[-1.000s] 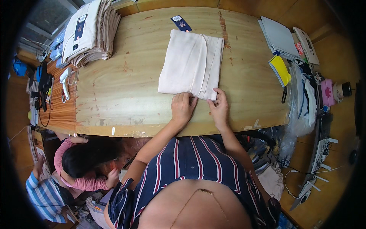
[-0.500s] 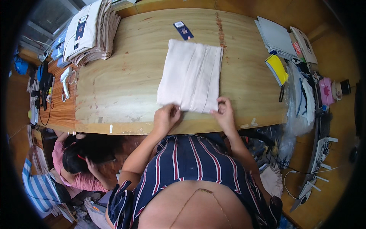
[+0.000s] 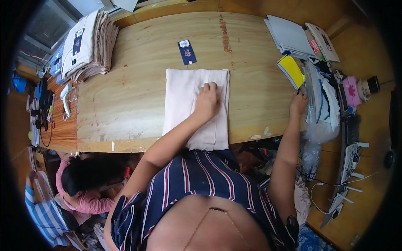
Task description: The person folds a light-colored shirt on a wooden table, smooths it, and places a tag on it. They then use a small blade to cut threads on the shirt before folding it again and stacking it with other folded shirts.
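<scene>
Head view: left hand (image 3: 208,100) lies flat, fingers spread, on folded cream cloth (image 3: 184,104) at table (image 3: 125,100) front edge. Right hand (image 3: 299,103) touches clear plastic bags (image 3: 320,121) at right edge; can't tell its grip.

Person, seen from above. Garment: sleeveless navy top with red-and-white vertical stripes, low neckline, thin chain at the chest. Both forearms bare to the shoulder. Left hand (image 3: 207,100) and right hand (image 3: 298,103) bare: no gloves, rings or watch visible.
</scene>
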Demonstrator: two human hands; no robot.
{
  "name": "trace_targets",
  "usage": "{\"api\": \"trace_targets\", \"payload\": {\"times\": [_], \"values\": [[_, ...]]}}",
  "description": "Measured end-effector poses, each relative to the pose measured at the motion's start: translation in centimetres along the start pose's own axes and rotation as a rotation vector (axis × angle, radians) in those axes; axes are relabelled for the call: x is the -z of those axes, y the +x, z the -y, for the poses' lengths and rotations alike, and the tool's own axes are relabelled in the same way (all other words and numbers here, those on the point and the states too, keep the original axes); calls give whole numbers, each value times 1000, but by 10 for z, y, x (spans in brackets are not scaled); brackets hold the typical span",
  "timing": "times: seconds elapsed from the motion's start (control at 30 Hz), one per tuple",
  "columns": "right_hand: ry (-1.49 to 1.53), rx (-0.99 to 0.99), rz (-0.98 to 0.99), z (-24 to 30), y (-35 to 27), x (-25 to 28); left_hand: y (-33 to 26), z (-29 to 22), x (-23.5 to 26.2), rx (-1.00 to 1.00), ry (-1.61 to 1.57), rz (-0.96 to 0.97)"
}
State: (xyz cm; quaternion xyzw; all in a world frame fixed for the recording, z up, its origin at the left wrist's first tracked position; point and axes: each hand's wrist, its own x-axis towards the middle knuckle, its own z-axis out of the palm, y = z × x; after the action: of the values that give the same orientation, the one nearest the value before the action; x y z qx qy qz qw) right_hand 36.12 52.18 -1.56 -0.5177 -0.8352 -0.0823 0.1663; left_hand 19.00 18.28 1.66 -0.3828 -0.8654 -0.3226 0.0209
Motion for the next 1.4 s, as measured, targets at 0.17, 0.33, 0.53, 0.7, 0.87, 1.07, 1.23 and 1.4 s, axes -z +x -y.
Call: {"api": "trace_targets", "payload": {"times": [0.17,0.33,0.53,0.7,0.87,1.07,1.23,1.4], "values": [[161,-176,244,-13,20,-21,2,29,26,240,-692,267],[292,-30,220,6,-17,15,-1,27,29,91,-452,79],[1234,119,574,156,-114,80,-1,21,28,99,-208,-66],[829,627,405,224,-141,83,1,28,40,142,-402,-18],[1094,423,630,210,-127,75,-6,34,41,51,-182,-44],[1157,285,659,197,-120,113,-8,33,43,-154,-119,-106],[1146,321,586,203,-121,161,-11,45,36,-311,-177,-5],[1031,253,325,166,-112,179,-9,36,44,-171,-254,90]]}}
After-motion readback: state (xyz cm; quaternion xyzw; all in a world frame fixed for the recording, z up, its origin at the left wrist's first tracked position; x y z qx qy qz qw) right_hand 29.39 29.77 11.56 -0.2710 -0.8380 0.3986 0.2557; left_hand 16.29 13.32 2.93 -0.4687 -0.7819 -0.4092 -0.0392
